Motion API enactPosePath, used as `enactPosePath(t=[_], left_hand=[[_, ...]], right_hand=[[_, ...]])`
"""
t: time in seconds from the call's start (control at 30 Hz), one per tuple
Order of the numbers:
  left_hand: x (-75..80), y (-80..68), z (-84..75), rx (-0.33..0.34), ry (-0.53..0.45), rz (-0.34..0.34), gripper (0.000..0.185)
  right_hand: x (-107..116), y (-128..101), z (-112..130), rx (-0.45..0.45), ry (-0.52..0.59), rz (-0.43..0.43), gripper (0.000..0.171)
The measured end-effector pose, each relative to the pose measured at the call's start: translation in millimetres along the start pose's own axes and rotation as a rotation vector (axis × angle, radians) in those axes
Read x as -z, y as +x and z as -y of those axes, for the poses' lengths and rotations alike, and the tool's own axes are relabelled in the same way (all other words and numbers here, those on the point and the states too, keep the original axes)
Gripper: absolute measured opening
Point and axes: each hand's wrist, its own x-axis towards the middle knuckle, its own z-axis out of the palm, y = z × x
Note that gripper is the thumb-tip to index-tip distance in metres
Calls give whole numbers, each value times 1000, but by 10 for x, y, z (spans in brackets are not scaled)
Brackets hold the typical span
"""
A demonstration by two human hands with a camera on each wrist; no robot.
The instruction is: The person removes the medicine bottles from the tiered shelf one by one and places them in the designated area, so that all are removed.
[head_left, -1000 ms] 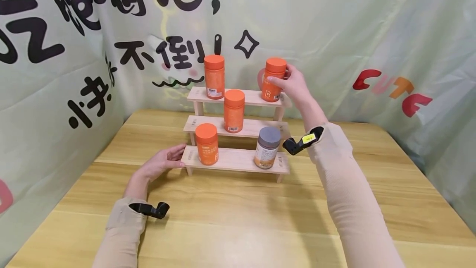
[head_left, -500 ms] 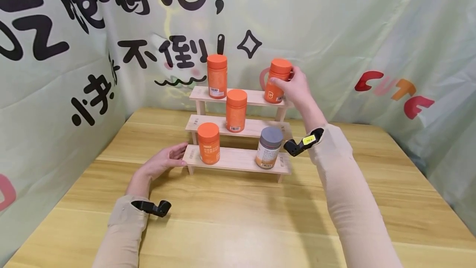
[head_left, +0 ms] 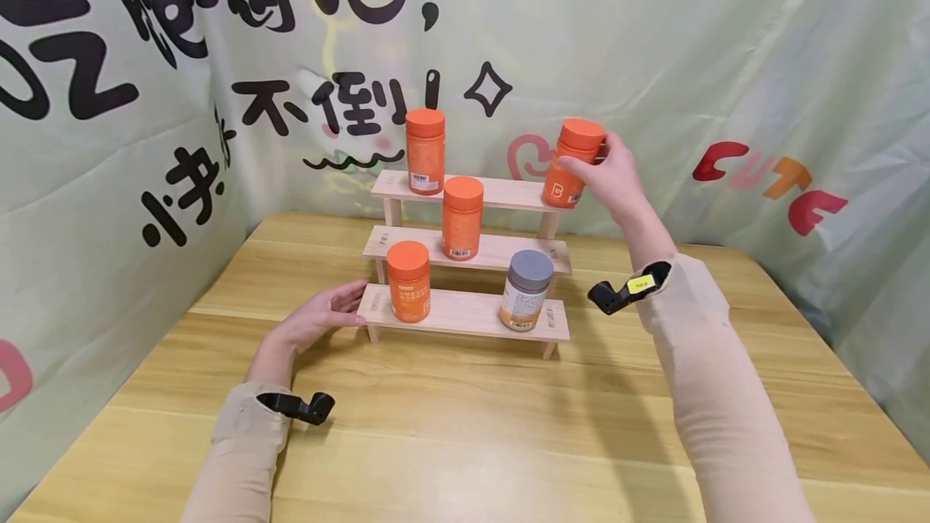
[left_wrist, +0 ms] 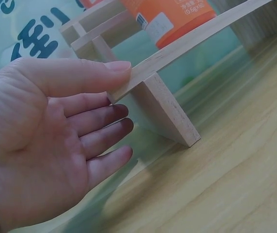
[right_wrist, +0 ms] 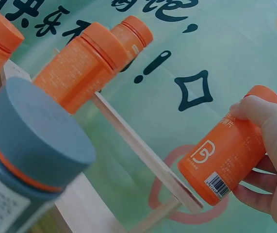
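My right hand [head_left: 613,176] grips an orange supplement bottle [head_left: 563,184] with thumb and fingers around its upper part. The bottle tilts slightly at the right end of the top shelf; in the right wrist view this held bottle [right_wrist: 218,155] shows just past the shelf end. My left hand [head_left: 323,317] is at the left end of the lowest shelf of a three-step wooden stand [head_left: 465,311]. In the left wrist view the thumb [left_wrist: 118,67] touches the shelf end, and the other fingers extend loosely below it.
Orange bottles stand on the top shelf [head_left: 425,153], middle shelf [head_left: 462,220] and lowest shelf [head_left: 409,285]. A grey-lidded bottle [head_left: 525,293] stands at the lowest shelf's right. The wooden table [head_left: 465,434] bears the stand, with a printed cloth [head_left: 639,39] behind.
My right hand has moved right with the orange bottle, from over the top shelf to its right end. The left hand keeps its place at the stand; the view has shifted slightly.
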Motion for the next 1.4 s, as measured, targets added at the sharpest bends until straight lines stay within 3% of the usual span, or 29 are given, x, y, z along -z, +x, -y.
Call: enactPosePath(t=[0.37, 0.63, 0.8, 1.0, 1.4], left_hand=[[-1, -2, 6, 15, -22, -6, 82], [5, -2, 10, 0, -29, 1, 83], [14, -4, 7, -3, -31, -3, 83], [17, -13, 9, 2, -23, 1, 83], [13, 5, 26, -4, -36, 3, 83]], right_hand=[[272, -83, -172, -32, -22, -33, 67], [470, -196, -443, -87, -25, -44, 69], [534, -272, -649, -81, -87, -41, 71], [509, -378, -923, -95, -150, -20, 73], [337, -610, -1351, -110, -115, -24, 69]])
